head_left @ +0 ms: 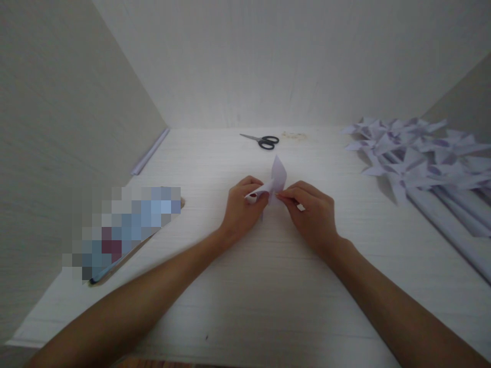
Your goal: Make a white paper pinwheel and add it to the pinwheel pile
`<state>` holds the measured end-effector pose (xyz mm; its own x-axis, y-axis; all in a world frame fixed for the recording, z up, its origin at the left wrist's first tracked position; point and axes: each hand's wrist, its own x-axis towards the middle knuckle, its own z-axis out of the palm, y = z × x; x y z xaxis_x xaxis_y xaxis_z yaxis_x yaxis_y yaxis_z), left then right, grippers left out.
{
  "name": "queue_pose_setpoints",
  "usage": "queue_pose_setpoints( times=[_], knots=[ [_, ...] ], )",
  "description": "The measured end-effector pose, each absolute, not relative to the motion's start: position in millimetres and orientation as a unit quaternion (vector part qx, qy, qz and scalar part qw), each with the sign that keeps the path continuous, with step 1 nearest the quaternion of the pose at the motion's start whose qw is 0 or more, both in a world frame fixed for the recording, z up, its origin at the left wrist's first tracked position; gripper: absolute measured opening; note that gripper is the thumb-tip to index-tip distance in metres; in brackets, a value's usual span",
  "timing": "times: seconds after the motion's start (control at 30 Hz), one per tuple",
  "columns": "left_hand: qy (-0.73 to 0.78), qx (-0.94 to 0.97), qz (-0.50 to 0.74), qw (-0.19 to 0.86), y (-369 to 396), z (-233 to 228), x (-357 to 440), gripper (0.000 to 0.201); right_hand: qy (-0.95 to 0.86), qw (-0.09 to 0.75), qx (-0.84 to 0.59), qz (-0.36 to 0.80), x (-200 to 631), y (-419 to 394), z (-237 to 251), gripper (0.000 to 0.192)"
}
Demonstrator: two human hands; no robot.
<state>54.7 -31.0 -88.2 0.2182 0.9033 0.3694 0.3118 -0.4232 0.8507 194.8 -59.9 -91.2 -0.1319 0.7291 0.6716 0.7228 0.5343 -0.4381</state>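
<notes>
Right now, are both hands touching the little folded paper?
Touching. The head view shows the left hand and right hand pinching the folded paper between their fingertips.

Both bare forearms reached in from the near edge and converged toward the middle, where the left hand [242, 207] and the right hand [310, 214] met, fingers curled and fingertips pinched close together, knuckles turned upward.
</notes>
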Motion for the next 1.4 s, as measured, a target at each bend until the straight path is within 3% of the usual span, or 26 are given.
queue_pose_setpoints(
  times=[0.4,1.03,1.4],
  knots=[
    [0.415,0.744,0.449,0.27,-31.1,-87.1,52.4,0.012,-0.756,0.422,-0.5,0.01,196.0,-60.1,-90.4,0.014],
    [0.417,0.725,0.452,0.309,-30.4,-88.9,53.4,0.013,-0.727,0.464,-0.506,0.006,194.9,-60.5,-86.0,0.007],
    [0.427,0.723,0.45,0.305,-29.4,-89.5,53.1,0.014,-0.738,0.497,-0.445,0.099,194.8,-62.2,-84.9,0.008]
  ],
)
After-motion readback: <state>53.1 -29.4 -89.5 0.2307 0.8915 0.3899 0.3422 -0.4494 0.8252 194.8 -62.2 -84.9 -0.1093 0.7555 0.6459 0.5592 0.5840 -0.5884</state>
